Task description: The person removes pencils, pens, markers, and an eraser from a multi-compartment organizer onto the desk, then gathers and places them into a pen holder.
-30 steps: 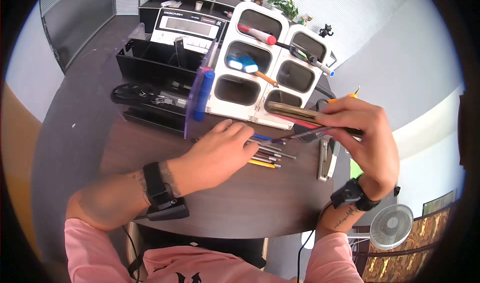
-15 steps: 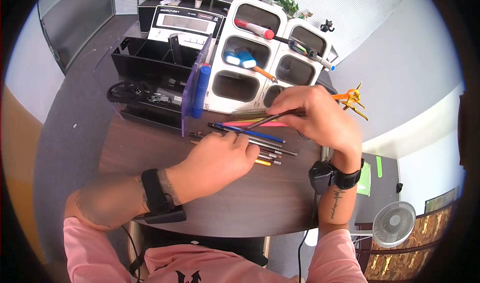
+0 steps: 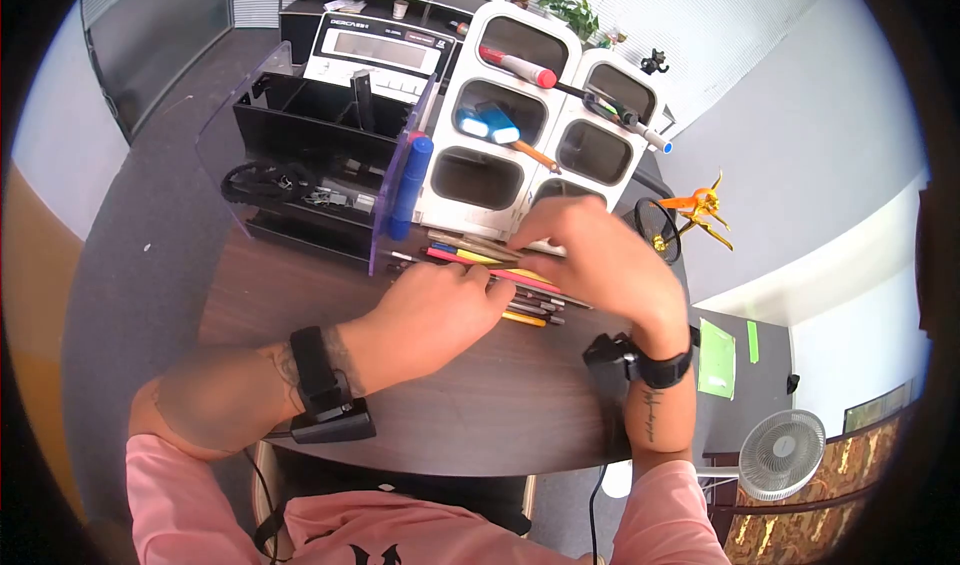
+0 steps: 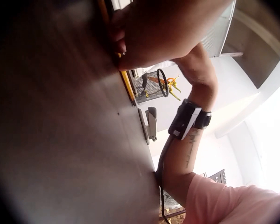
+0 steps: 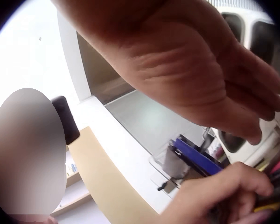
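My left hand (image 3: 435,310) rests over a bundle of pencils and pens on the dark table, its fingers bent down over them. A yellow pencil (image 3: 525,318) sticks out past its thumb side. Just beyond, a pink pencil (image 3: 540,283) lies with several others by the white holder's foot. Above these hovers my right hand (image 3: 610,270), fingertips close over the pens and nearly meeting the left hand. In the right wrist view its fingers (image 5: 256,105) are loosely bent, with no pen showing between them and the thumb. The left fingertips are partly hidden.
A white holder (image 3: 425,200) with several windows stands behind the pens, markers lying across it. Left of it is a black desk organizer (image 3: 320,135) with a blue marker (image 3: 408,190) at its side. A stapler (image 4: 151,123) and a mesh cup (image 4: 151,88) stand to the right.
My right hand has come left and down with a handful of pens and pencils, which now lie on the table beyond the left hand. The left hand has stayed nearly in place.
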